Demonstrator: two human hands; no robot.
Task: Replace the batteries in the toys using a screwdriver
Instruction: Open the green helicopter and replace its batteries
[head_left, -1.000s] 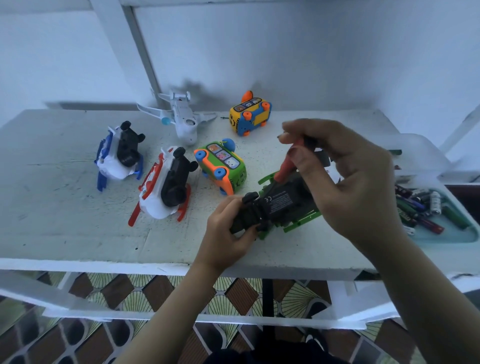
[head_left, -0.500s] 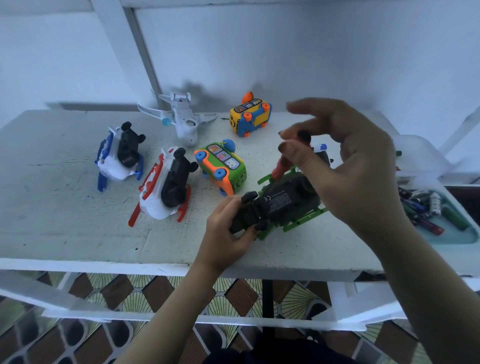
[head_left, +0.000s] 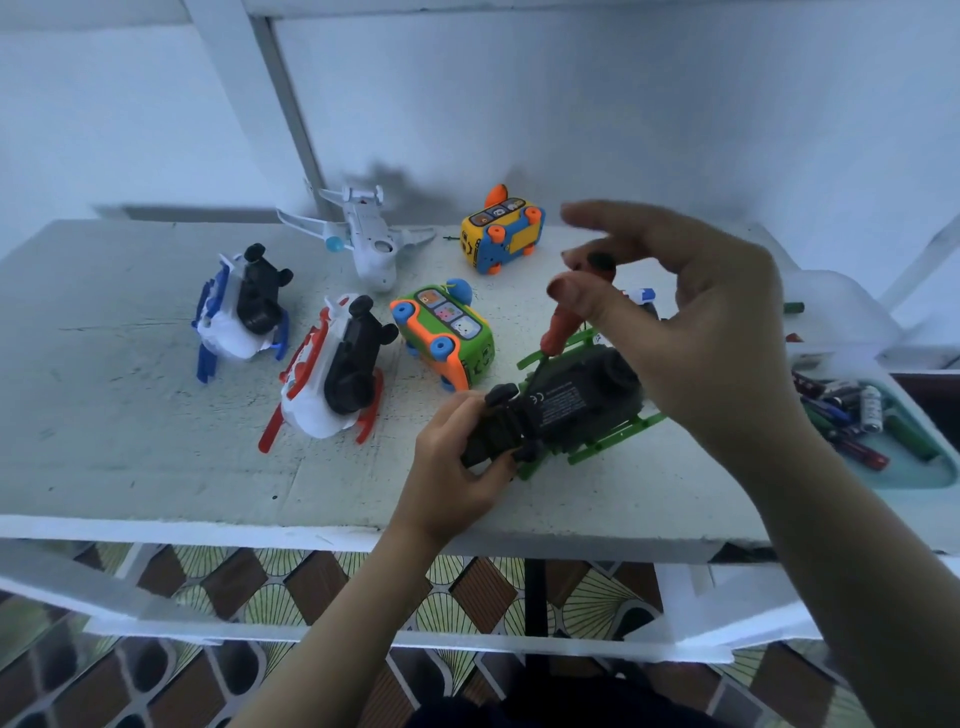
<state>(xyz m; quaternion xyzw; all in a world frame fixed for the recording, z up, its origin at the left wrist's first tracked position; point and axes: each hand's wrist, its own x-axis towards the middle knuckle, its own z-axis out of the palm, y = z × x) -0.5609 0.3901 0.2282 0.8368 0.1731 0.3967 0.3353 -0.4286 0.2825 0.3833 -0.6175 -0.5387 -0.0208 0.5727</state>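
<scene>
A worn white table (head_left: 130, 441) runs the width of the view against a pale wall, with brown-and-cream patterned floor tiles showing beneath its front edge. Farthest left on the table lies a blue-and-white toy (head_left: 236, 312) on its side, and just right of it and nearer lies a red-and-white toy (head_left: 332, 374), also tipped over. Behind them, by the wall, rests a white toy plane (head_left: 363, 244). A green-and-orange bus toy (head_left: 447, 338) lies near the middle, and a yellow-and-blue bus toy (head_left: 498, 228) sits farther back. The left hand (head_left: 457, 457) curls its fingers round the near end of the green-and-black toy (head_left: 571, 400), which lies belly up on the table near the front edge. The orange-handled screwdriver (head_left: 561, 327) stands tilted with its tip in that underside. The right hand (head_left: 701, 322) hovers above the toy, fingers spread; its thumb and a fingertip flank the handle's top, though whether they squeeze it cannot be told. At the far right a pale tray (head_left: 914, 467) holds loose batteries (head_left: 857, 415).
</scene>
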